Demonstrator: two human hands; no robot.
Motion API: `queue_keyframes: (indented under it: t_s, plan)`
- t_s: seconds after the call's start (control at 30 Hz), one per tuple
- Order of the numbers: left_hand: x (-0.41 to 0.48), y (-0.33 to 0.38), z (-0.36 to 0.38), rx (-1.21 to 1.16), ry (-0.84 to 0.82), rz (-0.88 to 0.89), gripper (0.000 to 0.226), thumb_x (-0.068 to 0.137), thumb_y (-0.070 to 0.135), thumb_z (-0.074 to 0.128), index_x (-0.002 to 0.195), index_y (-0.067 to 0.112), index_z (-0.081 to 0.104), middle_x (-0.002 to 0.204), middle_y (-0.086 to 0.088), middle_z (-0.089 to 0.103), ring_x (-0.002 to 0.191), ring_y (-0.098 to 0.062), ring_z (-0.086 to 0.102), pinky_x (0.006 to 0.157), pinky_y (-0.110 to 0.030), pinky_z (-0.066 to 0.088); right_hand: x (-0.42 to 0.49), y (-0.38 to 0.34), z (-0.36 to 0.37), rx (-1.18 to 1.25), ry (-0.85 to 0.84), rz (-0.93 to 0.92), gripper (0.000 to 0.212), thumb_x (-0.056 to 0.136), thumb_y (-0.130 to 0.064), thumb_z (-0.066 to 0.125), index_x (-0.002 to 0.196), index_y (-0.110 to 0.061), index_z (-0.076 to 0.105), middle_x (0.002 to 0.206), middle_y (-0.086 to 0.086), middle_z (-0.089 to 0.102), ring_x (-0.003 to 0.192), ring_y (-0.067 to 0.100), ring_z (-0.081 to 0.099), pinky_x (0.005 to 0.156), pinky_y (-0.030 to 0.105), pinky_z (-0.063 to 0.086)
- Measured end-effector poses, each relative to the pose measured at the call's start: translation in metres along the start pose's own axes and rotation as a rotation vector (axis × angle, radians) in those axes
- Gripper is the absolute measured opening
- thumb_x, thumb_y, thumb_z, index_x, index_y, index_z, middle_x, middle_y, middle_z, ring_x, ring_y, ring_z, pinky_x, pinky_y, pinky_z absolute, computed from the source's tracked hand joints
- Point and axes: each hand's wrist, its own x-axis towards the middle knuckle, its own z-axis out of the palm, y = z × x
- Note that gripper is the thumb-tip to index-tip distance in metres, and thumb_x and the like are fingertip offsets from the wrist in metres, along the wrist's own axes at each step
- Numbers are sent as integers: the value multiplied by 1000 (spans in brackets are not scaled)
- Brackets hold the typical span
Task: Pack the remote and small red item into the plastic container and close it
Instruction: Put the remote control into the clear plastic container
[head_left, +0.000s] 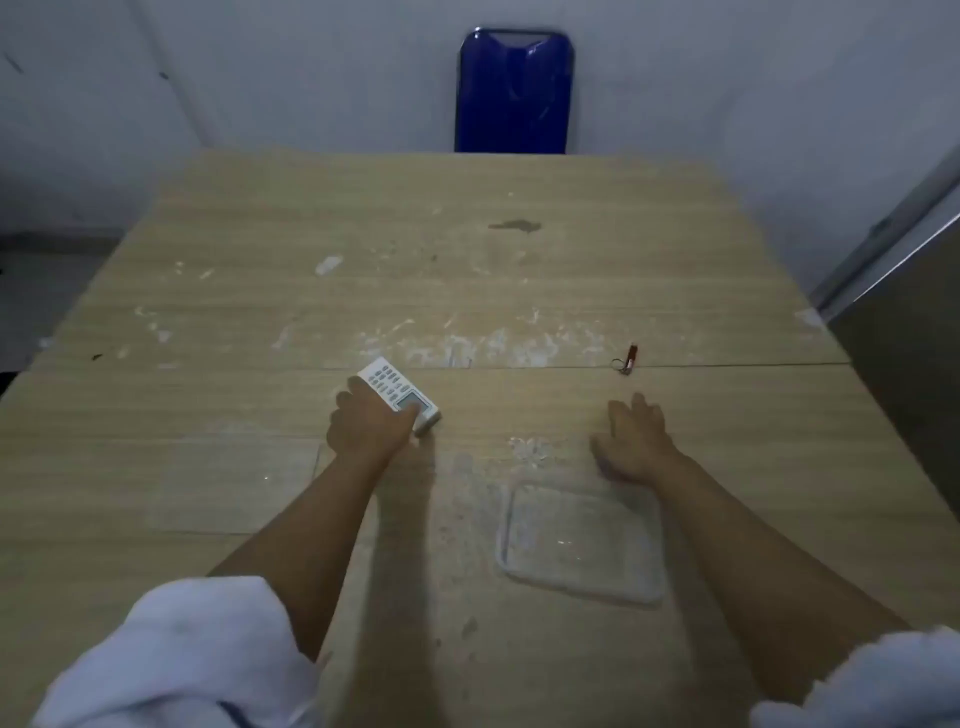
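Our left hand (366, 428) grips the white remote (399, 395) at eleven o'clock of the clear plastic container (582, 543), while our right hand (631, 441) hovers spread, the small red item (628, 358) lying at twelve o'clock of it.

Two bare forearms reach out from loose white fabric sleeves pushed up toward the elbows. The left white sleeve (192, 654) is bunched and softly creased, with a thin dark line near its lower edge. The right white sleeve (872, 686) shows only its rumpled cuff at the near right corner.
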Motion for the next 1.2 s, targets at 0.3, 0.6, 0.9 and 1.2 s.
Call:
queue_keyframes:
  t_s: [0.3, 0.6, 0.9, 1.2]
  plan:
    - [24, 6, 27, -79, 62, -110, 99, 64, 54, 75, 133, 1, 29, 132, -22, 45, 118, -40, 50, 94, -48, 44, 15, 9, 13, -15, 61, 110, 69, 83, -46, 55, 140, -19, 25, 159, 17, 1, 145, 39, 4, 114, 56, 20]
    - [22, 9, 34, -72, 77, -29, 68, 66, 42, 71, 117, 2, 50, 120, -22, 53, 106, -41, 57, 85, -46, 49, 12, 12, 17, 52, 79, 93, 71, 83, -46, 54, 142, -20, 25, 159, 16, 8, 145, 38, 7, 115, 54, 18]
    - [-23, 14, 34, -213, -58, 291, 68, 63, 43, 70, 124, 18, 54, 117, -8, 62, 92, -24, 66, 77, -41, 58, -34, 30, 12, 373, 213, -28, 34, 79, -42, 59, 100, -16, 67, 111, 14, 62, 109, 34, 55, 97, 43, 47]
    - [-95, 28, 41, 142, -316, 875, 74, 67, 36, 69, 135, 23, 42, 120, -3, 53, 103, -18, 51, 79, -34, 52, -94, 63, 24, 624, 290, 25, 7, 80, -16, 67, 86, -14, 64, 72, 3, 57, 66, 19, 53, 67, 31, 45]
